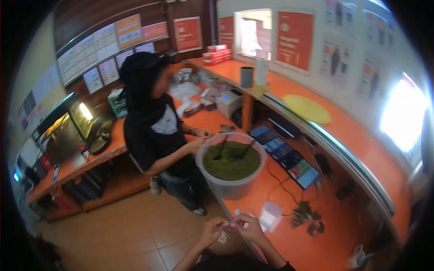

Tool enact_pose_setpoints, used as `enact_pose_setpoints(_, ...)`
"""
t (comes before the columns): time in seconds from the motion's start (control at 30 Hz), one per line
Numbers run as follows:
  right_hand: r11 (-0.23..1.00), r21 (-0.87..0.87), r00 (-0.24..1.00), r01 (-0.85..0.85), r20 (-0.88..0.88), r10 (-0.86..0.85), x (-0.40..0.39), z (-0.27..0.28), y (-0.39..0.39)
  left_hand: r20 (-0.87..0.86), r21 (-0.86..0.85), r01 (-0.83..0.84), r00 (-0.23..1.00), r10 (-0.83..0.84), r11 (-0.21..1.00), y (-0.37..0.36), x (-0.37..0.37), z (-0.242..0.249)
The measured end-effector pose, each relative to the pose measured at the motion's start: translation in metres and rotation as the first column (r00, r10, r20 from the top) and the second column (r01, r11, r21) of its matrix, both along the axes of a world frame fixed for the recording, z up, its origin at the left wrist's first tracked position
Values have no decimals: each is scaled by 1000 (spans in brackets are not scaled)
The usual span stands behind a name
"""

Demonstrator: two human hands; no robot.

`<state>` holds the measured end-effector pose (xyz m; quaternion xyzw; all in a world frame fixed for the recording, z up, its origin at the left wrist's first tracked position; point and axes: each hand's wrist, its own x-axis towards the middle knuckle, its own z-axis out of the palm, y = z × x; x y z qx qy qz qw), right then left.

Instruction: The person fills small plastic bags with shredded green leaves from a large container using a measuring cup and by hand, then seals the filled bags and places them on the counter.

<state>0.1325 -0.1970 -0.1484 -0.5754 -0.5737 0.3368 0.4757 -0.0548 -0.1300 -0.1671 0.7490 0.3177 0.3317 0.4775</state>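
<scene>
My left hand (213, 231) and my right hand (249, 226) meet fingertip to fingertip in front of me, at the counter's edge. Both are closed in a pinch, and I cannot tell what they hold. A small pale piece (223, 237) shows just below my left fingers. Right beside my right hand, a stack of whitish sheets or bags (271, 216) lies on the orange counter (253, 210). Beyond my hands stands a big translucent bucket (230, 190) of green, finely chopped stuff (233, 169), with two dark handles sticking out of it.
Across the bucket stands a person in black (153, 117), hands near its rim. Dark green leafy-looking pieces (307, 219) and a tablet-like panel (289, 158) with cables lie on the counter. A yellow tray (307, 109) and a grey cup (246, 77) occupy the upper shelf.
</scene>
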Motion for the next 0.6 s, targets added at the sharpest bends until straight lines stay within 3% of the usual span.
enact_pose_setpoints(0.03,998,-36,988,-48,144,53,1,7,4,7,1,-36,999,36,999,6,-7,8)
enact_pose_setpoints(0.1,986,-95,982,-140,111,150,0,22,11,-272,335,87,962,8,938,16,-18,19)
enact_pose_setpoints(0.13,968,-153,975,-201,62,212,1,25,16,-267,336,68,963,25,940,18,-20,21)
enact_pose_setpoints(0.2,948,-185,963,-259,31,269,1,18,31,-126,564,-108,969,214,819,21,-18,26)
enact_pose_setpoints(0.23,939,-227,960,-259,43,275,-2,18,39,-125,565,-119,966,227,816,19,-15,30)
enact_pose_setpoints(0.3,927,-263,955,-269,54,293,-11,16,56,-120,547,-378,848,517,747,17,-10,40)
enact_pose_setpoints(0.33,938,-237,956,-253,89,280,-17,12,65,-118,550,-387,842,527,741,20,-15,42)
enact_pose_setpoints(0.4,948,-205,954,-242,128,271,-26,16,82,-377,472,-180,844,382,863,31,-26,46)
enact_pose_setpoints(0.43,946,-119,934,-302,163,318,-31,25,90,-373,474,-188,842,389,860,39,-31,37)
enact_pose_setpoints(0.47,932,-34,911,-360,201,359,-34,32,98,-258,156,-153,947,190,976,49,-37,18)
enact_pose_setpoints(0.5,931,-33,909,-365,202,363,-34,34,107,-71,-164,-37,997,25,986,56,-43,14)
enact_pose_setpoints(0.53,891,-104,877,-441,160,453,-34,34,115,-73,-164,-40,997,29,986,63,-50,10)
enact_pose_setpoints(0.6,839,-172,837,-516,105,536,-36,30,126,208,-264,153,973,-99,952,72,-62,6)
